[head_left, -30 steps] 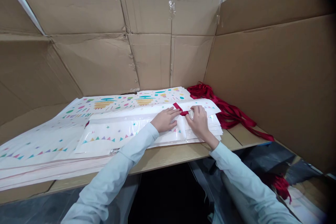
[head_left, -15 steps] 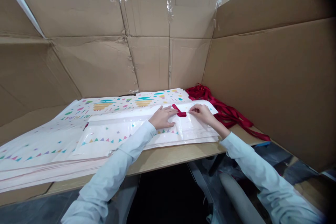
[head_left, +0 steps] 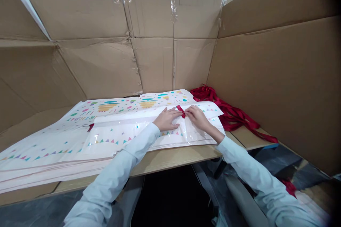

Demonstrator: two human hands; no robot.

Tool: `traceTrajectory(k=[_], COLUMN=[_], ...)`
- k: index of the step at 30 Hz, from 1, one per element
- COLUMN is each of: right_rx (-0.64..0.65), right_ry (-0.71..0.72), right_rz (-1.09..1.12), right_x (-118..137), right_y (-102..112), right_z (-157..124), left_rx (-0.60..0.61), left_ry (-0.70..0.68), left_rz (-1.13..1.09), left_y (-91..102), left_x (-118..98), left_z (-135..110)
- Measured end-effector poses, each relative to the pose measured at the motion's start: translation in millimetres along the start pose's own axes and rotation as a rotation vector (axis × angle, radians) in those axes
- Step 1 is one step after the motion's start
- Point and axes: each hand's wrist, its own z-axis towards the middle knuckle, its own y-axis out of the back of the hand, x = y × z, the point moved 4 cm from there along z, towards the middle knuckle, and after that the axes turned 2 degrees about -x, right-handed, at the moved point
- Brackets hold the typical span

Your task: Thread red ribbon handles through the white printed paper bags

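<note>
A short length of red ribbon (head_left: 182, 111) is gathered between my fingertips on top of a stack of white printed plastic bags (head_left: 119, 138), which carry coloured bunting and confetti patterns. My left hand (head_left: 167, 120) rests on the top bag, its fingertips pinching the ribbon from the left. My right hand (head_left: 196, 117) meets it from the right, pinching the same ribbon. A loose heap of red ribbons (head_left: 229, 113) lies just beyond my right hand. The ribbon's knot or fold is partly hidden by my fingers.
The stack lies on a wooden tabletop (head_left: 170, 159), with its near edge just below my forearms. Flattened cardboard walls (head_left: 133, 53) with taped seams stand behind and to both sides. Below the table edge are a grey rolled object (head_left: 243, 198) and a scrap of red ribbon (head_left: 289, 187).
My right hand has moved left, closer to my left hand, and both now meet at the ribbon. The ribbon looks more tightly gathered, and my view has shifted slightly.
</note>
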Motion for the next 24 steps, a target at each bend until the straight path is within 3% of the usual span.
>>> traceTrajectory(k=[2, 5, 11, 17, 19, 21, 23, 24], right_rx=[-0.051, 0.003, 0.028, 0.031, -0.008, -0.031, -0.035, -0.041], right_ry=[0.057, 0.118, -0.018, 0.001, 0.0, 0.008, 0.027, 0.029], right_rz=[-0.001, -0.078, -0.324, -0.341, -0.364, -0.404, -0.432, -0.44], right_x=[4, 10, -5, -18, -19, -18, -17, -16], right_y=[7, 10, 17, 16, 12, 7, 2, 0], right_z=[-9, -22, -27, -23, -25, -29, -32, -34], left_rx=[-0.01, -0.015, -0.142, -0.19, -0.253, -0.345, -0.444, -0.522], left_ry=[-0.009, -0.018, 0.019, -0.033, -0.115, -0.163, -0.078, 0.041], left_rz=[-0.003, -0.02, -0.139, -0.203, -0.223, -0.233, -0.242, -0.256], left_y=[-0.4, -2.3, -10.6, -16.1, -5.3, 12.7, 34.2, 45.8], left_x=[0, -3, -19, -26, -24, -16, 6, 24], left_z=[0, 5, 32, 42, 25, -7, -52, -79])
